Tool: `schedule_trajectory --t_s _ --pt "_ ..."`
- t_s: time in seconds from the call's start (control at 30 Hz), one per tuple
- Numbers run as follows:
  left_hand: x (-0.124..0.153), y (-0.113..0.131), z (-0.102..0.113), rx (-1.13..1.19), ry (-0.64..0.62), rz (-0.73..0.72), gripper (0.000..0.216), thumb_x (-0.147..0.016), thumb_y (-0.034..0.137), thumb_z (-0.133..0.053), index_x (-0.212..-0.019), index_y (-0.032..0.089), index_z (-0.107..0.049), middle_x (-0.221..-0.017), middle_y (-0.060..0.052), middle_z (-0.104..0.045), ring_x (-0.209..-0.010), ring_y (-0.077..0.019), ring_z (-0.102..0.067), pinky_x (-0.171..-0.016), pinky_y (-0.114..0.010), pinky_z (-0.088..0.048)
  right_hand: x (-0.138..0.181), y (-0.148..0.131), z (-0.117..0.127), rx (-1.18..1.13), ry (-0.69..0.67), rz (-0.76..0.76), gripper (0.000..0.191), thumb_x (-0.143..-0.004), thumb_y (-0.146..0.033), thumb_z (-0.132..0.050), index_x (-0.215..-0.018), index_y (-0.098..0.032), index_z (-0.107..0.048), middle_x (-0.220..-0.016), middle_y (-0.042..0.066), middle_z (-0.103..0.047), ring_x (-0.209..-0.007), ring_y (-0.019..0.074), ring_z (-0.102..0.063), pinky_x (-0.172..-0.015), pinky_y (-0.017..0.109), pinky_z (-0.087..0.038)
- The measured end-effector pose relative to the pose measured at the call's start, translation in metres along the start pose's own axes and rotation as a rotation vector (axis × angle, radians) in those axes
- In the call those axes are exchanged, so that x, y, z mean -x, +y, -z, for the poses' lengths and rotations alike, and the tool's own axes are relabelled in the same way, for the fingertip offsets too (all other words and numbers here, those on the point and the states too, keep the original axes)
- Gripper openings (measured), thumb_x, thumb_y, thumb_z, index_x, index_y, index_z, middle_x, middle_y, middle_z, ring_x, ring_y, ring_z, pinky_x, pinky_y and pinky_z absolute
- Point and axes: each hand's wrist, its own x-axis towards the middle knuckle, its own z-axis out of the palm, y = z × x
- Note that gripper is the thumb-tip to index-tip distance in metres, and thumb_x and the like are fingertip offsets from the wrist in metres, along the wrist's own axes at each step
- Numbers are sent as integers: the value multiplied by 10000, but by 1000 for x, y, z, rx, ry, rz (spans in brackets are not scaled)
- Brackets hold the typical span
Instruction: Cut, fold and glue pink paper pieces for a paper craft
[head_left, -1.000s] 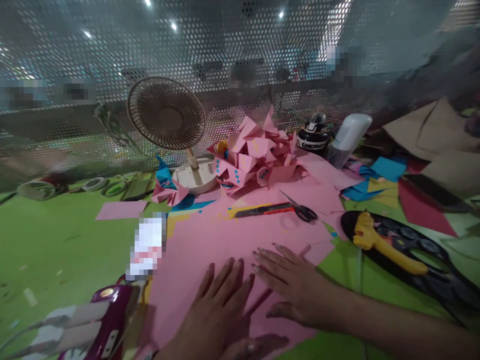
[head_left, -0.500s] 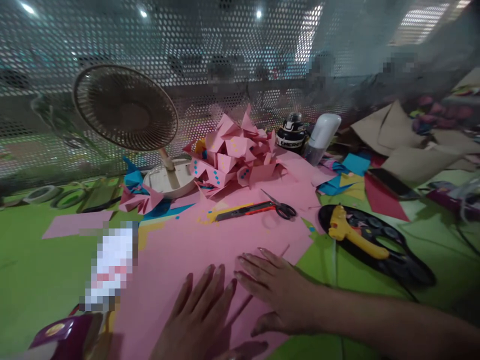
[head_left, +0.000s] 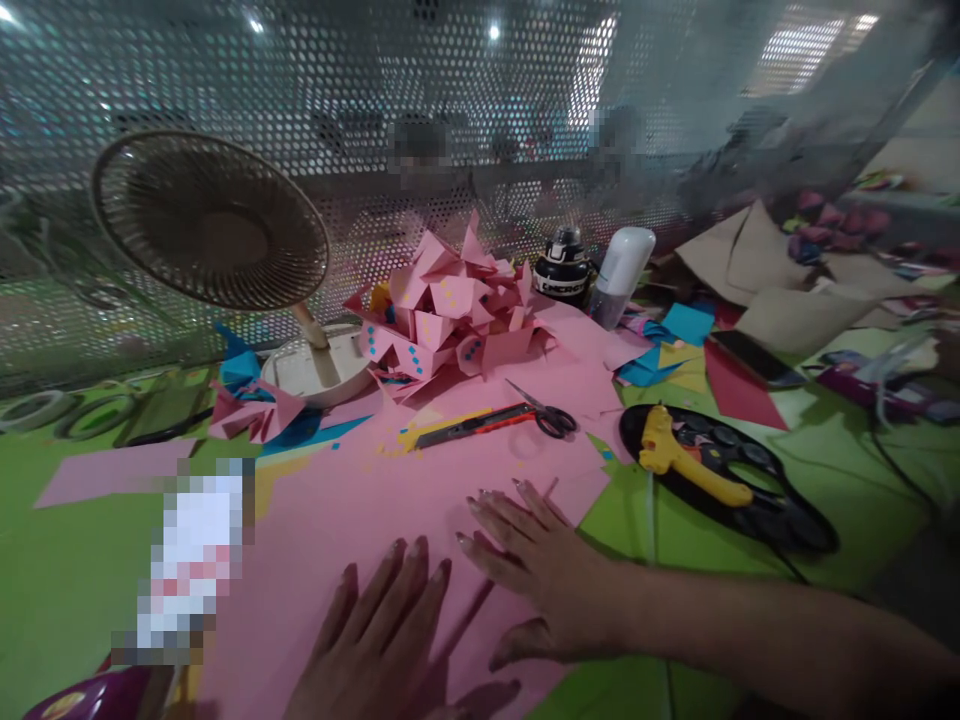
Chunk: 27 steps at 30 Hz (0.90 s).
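A large pink paper sheet (head_left: pixel 300 560) lies in front of me. My left hand (head_left: pixel 371 635) is spread on it, palm down with the fingers stretched out. To its right, my right hand (head_left: pixel 551 580) also presses flat, fingers apart and thumb out to the side. A thin, dark, straight line runs under the right hand; I cannot tell whether it is a stick or a fold. Beyond the fingers lie a utility knife (head_left: pixel 476 425) with an orange and black body and black-handled scissors (head_left: pixel 555 420). Neither hand touches these tools.
A pile of folded pink paper shapes (head_left: pixel 450 310) stands behind the tools. A fan (head_left: pixel 214 225) is at the left. On the right, a yellow glue gun (head_left: pixel 694 470) rests on a black palette (head_left: pixel 795 520). A black bottle (head_left: pixel 562 270) and a phone (head_left: pixel 754 357) are farther back.
The view has turned a little to the right, so most things sit farther left in the picture. Both hands stay flat on the pink sheet, with only a slight shift of the fingers.
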Motion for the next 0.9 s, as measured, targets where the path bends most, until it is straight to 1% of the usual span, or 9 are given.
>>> schedule_trajectory --t_s 0.1,0.23,0.3,0.4,0.6,0.77,0.9 --pt "-1 1 1 35 17 16 699 -796 664 -333 -1393 308 -261 -1421 -33 -342 -1308 -289 -266 -1065 -461 -181 -2 1 3 -42 -49 -11 808 -813 -678 -252 -1428 -169 -131 -1475 171 -127 -1355 312 -39 -1066 553 -21" --pt "-1 3 -4 18 42 61 713 -785 674 -349 -1391 306 -270 -1415 -54 -350 -1298 -304 -284 -1049 -479 -212 -4 1 5 -57 -43 -21 801 -813 -672 -283 -1423 -169 -159 -1476 155 -140 -1354 297 -81 -1080 523 -28" --pt "0 2 -6 4 51 53 734 -770 687 -362 -1389 302 -276 -1413 -67 -352 -1294 -310 -291 -1047 -485 -209 -5 2 6 -63 -44 -21 801 -813 -672 -283 -1420 -161 -172 -1475 162 -136 -1354 297 -85 -1077 528 -46" --pt "0 -1 -5 16 27 -2 750 -761 694 -367 -1390 294 -280 -1413 -74 -350 -1291 -312 -297 -1046 -478 -214 -6 2 7 -70 -42 -20 798 -815 -669 -281 -1414 -149 -194 -1471 171 -137 -1354 295 -85 -1076 528 -65" --pt "0 0 3 -9 -5 15 742 -785 664 -372 -1400 265 -258 -1431 -88 -309 -1306 -315 -263 -1052 -487 -186 -5 0 4 -65 -42 -18 789 -817 -665 -273 -1418 -161 -187 -1472 148 -159 -1355 289 -82 -1087 518 -55" --pt "1 3 12 70 -27 -6 758 -792 652 -372 -1415 255 -200 -1435 -68 -304 -1313 -314 -239 -1057 -487 -186 -3 1 -6 -30 -25 -7 775 -818 -654 -308 -1421 -185 -178 -1479 141 -118 -1357 291 -73 -1083 531 -89" --pt "1 5 17 138 -114 41 769 -794 664 -352 -1418 249 -177 -1446 -71 -279 -1320 -326 -209 -1042 -511 -210 -2 3 -13 13 11 28 756 -821 -627 -359 -1418 -195 -189 -1476 130 -143 -1355 289 -97 -1080 528 -124"
